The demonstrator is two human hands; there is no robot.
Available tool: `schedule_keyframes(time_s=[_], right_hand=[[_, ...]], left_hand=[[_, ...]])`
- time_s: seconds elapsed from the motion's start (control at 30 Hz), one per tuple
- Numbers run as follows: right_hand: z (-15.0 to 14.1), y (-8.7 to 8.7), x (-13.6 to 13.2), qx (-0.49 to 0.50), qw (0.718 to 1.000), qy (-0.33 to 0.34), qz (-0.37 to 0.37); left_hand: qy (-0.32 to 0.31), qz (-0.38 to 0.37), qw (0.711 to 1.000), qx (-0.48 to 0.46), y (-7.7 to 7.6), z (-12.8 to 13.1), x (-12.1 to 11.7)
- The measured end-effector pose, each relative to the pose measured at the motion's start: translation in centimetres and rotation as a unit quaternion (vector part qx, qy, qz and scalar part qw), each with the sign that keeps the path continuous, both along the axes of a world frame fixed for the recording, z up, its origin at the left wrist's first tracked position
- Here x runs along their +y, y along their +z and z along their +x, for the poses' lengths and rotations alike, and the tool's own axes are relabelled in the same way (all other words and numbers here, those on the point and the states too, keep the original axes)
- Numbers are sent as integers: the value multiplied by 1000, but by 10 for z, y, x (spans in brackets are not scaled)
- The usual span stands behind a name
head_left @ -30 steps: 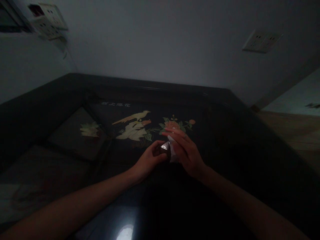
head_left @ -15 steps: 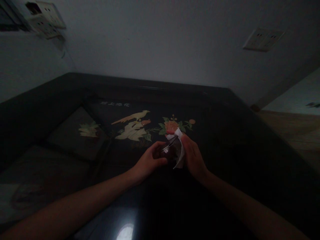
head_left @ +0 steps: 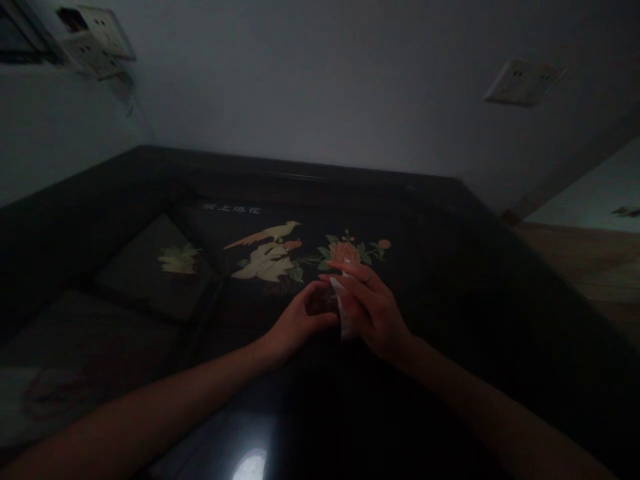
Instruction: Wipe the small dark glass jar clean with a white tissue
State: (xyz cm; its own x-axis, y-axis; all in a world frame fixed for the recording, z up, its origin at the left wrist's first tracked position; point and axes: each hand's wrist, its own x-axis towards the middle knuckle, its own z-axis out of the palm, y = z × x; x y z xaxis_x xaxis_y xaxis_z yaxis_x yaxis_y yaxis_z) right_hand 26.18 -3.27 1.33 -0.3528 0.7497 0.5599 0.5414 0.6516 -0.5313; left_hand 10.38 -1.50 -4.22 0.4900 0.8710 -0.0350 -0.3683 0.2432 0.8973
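Note:
My left hand (head_left: pixel 301 317) is wrapped around a small, dark, shiny object (head_left: pixel 325 303) that looks rounded and glassy; its kind is hard to make out in the dim light. In my right hand (head_left: pixel 377 307) is a white tissue (head_left: pixel 346 310), pressed over the object's right side by fingers that reach across its top. A ring shows on one of those fingers. Both hands are low over the middle of a dark, glossy tabletop (head_left: pixel 310 420). Tissue and fingers hide much of the object.
Inlaid in the tabletop beyond my hands are a bird on a rock (head_left: pixel 267 257) and a peony (head_left: pixel 345 252). A pale wall (head_left: pixel 310 87) rises behind the table. Sockets (head_left: pixel 525 83) sit on it at right, with more socket plates (head_left: pixel 100 47) at upper left.
My right hand has shifted left and turned, its fingers now lying over the top of the dark object with the tissue beneath. My left hand has stayed almost still.

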Motion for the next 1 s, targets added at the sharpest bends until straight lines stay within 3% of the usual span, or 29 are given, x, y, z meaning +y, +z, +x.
schedule_keyframes(time_s=[0.1, 0.27, 0.37, 0.43, 0.57, 0.73, 1.0], right_hand=[[2, -4, 5, 132, 986, -10, -100], [2, -12, 8, 305, 910, -20, -282], [-1, -16, 6, 368, 874, -15, -317], [-3, -17, 3, 373, 876, -34, -304], [-8, -17, -4, 331, 909, -90, -236], [-13, -15, -9, 300, 932, -113, -166], [-14, -13, -11, 300, 926, -141, -179]], left_hand=[[-5, -21, 1000, 5, 1, -2, 0], [2, -51, 998, -21, 4, 0, -2], [10, -63, 997, -40, 5, 2, -2], [10, -60, 997, -52, 5, 2, -2], [1, -25, 998, -65, 8, 1, -2], [7, -8, 999, -43, 8, 0, -3], [75, -55, 995, -29, 5, 2, -5]])
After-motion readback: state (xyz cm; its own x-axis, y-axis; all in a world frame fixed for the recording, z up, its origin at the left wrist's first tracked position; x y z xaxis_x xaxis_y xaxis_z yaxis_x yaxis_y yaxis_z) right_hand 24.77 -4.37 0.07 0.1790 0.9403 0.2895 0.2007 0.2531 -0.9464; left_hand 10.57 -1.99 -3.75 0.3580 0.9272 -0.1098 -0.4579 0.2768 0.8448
